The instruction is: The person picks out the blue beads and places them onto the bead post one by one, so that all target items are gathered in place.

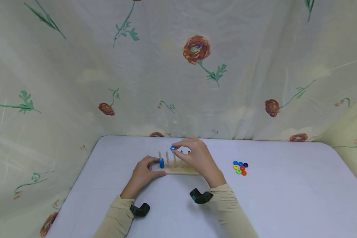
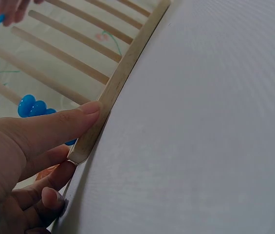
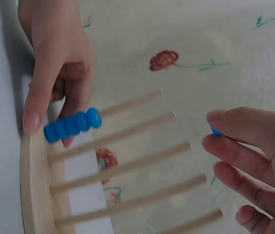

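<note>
A wooden peg rack (image 1: pixel 178 171) has a flat base with a row of upright pegs. Its leftmost peg carries a stack of several blue rings (image 3: pixel 73 125); the neighbouring pegs visible in the right wrist view are bare. My left hand (image 1: pixel 143 172) grips the left end of the base, thumb along the front edge and fingers behind, as the left wrist view (image 2: pixel 30 161) also shows. Above the pegs, my right hand (image 1: pixel 197 158) pinches one blue ring (image 1: pixel 173 148) between thumb and index finger. That ring is apart from the pegs, and the right wrist view shows only a sliver of it.
Loose rings in blue, yellow, green, orange and dark purple (image 1: pixel 245 165) lie in a cluster on the white table (image 1: pixel 285 191), right of the rack. A flower-patterned curtain (image 1: pixel 232 109) hangs behind the table. Each wrist wears a black camera (image 1: pixel 201 196).
</note>
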`<state>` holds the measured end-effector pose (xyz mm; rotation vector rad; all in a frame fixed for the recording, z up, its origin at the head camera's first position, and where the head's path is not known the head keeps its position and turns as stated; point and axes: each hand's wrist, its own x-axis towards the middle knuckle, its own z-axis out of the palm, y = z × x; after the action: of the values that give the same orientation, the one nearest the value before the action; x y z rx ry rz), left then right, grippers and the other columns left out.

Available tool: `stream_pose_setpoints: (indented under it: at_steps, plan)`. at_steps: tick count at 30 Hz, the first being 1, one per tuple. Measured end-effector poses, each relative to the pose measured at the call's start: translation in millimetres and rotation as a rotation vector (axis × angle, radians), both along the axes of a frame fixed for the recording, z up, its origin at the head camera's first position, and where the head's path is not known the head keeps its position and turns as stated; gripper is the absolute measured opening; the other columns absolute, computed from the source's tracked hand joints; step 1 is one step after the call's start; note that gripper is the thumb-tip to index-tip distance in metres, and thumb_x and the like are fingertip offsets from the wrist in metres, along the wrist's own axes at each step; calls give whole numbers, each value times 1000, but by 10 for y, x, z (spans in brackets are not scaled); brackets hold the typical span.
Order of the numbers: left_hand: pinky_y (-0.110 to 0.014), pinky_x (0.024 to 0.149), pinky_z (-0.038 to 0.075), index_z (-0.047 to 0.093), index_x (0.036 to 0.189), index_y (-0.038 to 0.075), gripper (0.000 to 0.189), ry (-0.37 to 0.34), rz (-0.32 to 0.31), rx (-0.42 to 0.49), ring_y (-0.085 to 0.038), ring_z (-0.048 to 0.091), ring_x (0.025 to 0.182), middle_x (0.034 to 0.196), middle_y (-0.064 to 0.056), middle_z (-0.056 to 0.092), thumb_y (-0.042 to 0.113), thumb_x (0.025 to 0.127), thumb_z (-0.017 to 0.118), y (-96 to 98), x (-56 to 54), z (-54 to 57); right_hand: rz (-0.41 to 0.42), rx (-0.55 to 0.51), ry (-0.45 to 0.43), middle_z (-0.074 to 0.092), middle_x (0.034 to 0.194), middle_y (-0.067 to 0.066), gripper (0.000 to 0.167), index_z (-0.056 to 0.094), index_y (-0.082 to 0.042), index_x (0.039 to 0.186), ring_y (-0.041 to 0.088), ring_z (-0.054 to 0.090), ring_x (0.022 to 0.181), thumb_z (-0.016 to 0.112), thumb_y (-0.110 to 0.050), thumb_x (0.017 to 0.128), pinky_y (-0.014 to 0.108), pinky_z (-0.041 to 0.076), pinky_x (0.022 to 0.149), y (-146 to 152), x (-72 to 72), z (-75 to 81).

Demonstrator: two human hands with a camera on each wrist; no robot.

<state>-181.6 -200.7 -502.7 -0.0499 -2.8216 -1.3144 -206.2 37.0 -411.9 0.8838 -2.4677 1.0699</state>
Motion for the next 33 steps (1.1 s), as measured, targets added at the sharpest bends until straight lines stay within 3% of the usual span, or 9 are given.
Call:
stream_pose_setpoints:
  at_steps: [7,19,33]
  plan:
    - [-23,58,31,75,120,12,53,-7,10,-16,-13,41,66,87,-2,55,33,74,94,3,6,13,-12,-23,-19,79,98,-1,19,82,-16,110,21,65,109,80,-24,92,40,58,86,-257,17,2]
    - [-24,60,33,75,120,12,53,6,12,-5,-14,43,70,92,-3,59,33,75,94,7,11,8,-20,17,60,79,95,-3,18,82,-16,106,20,64,105,82,-25,90,44,50,100,-441,21,-86]
    - [-25,60,32,76,119,13,51,7,0,8,-15,42,69,91,-4,58,33,75,94,2,20,9,-55,42,87,79,93,-4,16,83,-17,104,18,65,103,81,-26,91,40,50,93,-517,44,-148]
